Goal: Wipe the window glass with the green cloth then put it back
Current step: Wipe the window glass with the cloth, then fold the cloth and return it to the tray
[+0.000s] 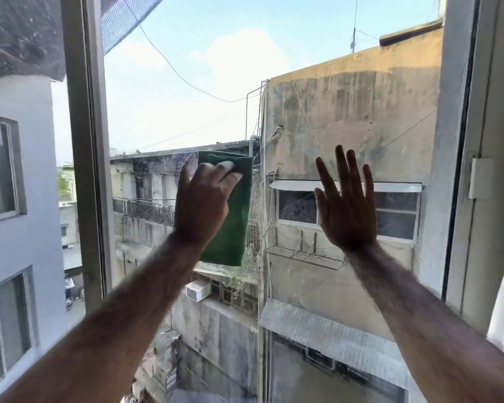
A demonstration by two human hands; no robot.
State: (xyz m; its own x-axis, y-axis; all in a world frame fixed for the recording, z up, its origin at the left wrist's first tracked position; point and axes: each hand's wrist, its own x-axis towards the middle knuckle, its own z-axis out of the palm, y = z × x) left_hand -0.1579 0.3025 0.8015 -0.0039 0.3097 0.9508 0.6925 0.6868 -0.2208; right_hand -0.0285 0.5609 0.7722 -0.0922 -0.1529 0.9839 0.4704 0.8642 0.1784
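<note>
My left hand [202,199] presses the green cloth [230,210] flat against the glass [186,82], about mid-height of the pane. The fingers [229,167] are curled over the cloth's upper edge, and the thumb points up along its left side, so the hand has hold of the cloth and pins it to the window at once. The cloth is folded into an upright rectangle; its lower half hangs below my wrist, still against the pane. My right hand [346,210] is fully open and holds nothing, fingers spread and pointing up, palm toward the glass; I cannot tell whether it touches. The two hands are near each other at the same height, the cloth between them. A grey frame [88,141] stands upright just left of the cloth hand, and a lighter frame with a latch [480,177] runs down the right edge. Through the pane I see stained buildings [346,117], wires and pale sky.
</note>
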